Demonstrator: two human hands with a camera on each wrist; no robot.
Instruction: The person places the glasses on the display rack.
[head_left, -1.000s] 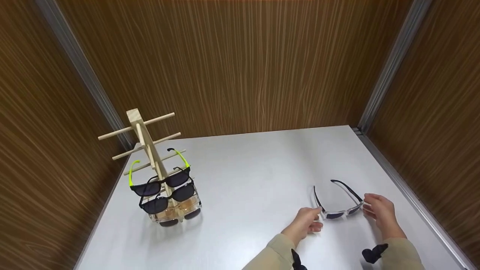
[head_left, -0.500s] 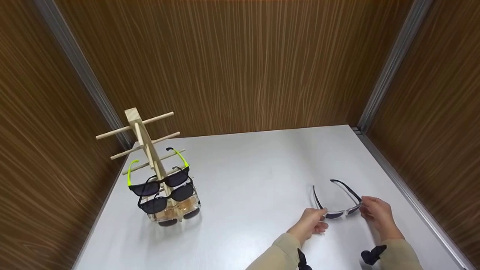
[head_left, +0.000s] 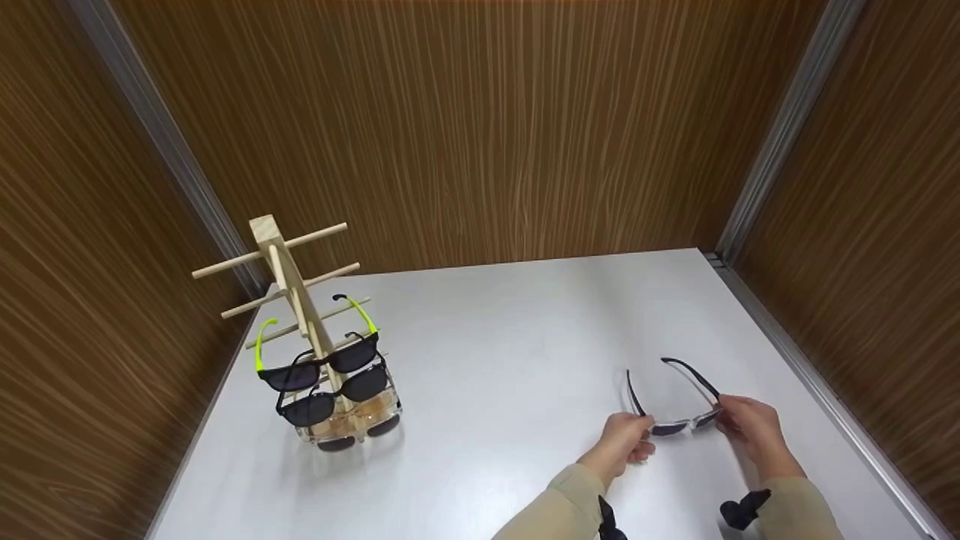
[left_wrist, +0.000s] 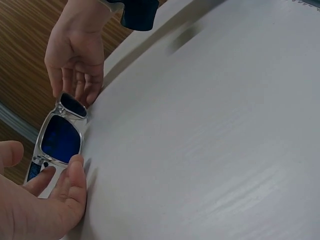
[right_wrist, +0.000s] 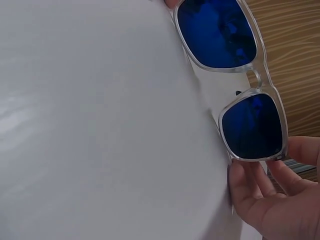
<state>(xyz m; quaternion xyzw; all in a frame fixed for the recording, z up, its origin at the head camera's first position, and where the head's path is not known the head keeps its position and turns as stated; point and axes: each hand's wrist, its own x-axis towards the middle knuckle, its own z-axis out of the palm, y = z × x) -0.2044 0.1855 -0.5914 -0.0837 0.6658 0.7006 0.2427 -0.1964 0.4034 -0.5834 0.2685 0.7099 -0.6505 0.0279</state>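
A pair of sunglasses (head_left: 670,430) with a clear front frame and black temples stands at the right of the white table, temples unfolded toward the back wall. My left hand (head_left: 616,442) holds its left corner near the hinge. At the opposite corner, my right hand (head_left: 754,429) pinches the frame between thumb and fingers. Seen from the right wrist, the blue mirrored lenses (right_wrist: 252,127) face the camera, with right fingertips (right_wrist: 247,175) under the outer edge. In the left wrist view, the left fingers (left_wrist: 76,182) lie close by the lower lens.
A wooden display stand (head_left: 300,292) with side pegs rises at the left. Several pairs hang on it, including black sunglasses with lime temples (head_left: 352,356) and a clear-framed pair (head_left: 330,429) low down. Wood-grain panels (head_left: 480,135) enclose the white table (head_left: 480,360) at back and sides.
The right hand has moved left, from beside the frame onto its right corner. The left hand has shifted slightly right onto the left corner. The sunglasses have barely moved.
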